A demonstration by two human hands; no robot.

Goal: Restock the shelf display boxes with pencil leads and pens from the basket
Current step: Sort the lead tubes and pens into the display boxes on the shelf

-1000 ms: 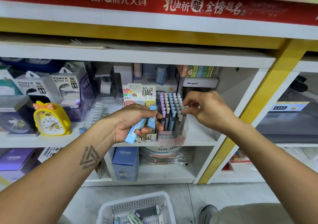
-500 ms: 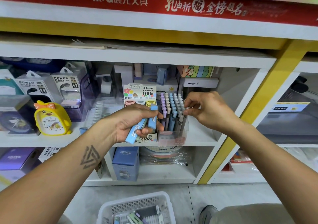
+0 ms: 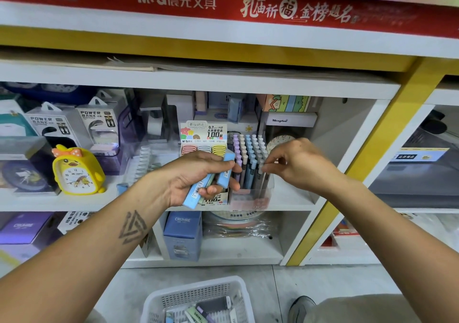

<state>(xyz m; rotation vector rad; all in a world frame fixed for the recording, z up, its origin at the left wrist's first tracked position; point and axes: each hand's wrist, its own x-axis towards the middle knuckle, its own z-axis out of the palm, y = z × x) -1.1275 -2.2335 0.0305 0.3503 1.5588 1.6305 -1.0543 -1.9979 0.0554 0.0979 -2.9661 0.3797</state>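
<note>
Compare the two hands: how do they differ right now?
The left hand grips several pastel lead cases in front of the lead display box. The right hand pinches the top of one pen standing in the clear pen box. Both are at the same shelf.

A red banner along the top shelf edge, at twelve o'clock, reads "M&G 晨光文具" and "孔庙祈福 金榜题名". The lead display box at centre says "0.7mm/HB" and "100". Two packages at nine o'clock read "POWER BANK". A white box at one o'clock shows "Henghui". The blue box at six o'clock reads "CRUHRE", as does a purple box at eight o'clock.
</note>
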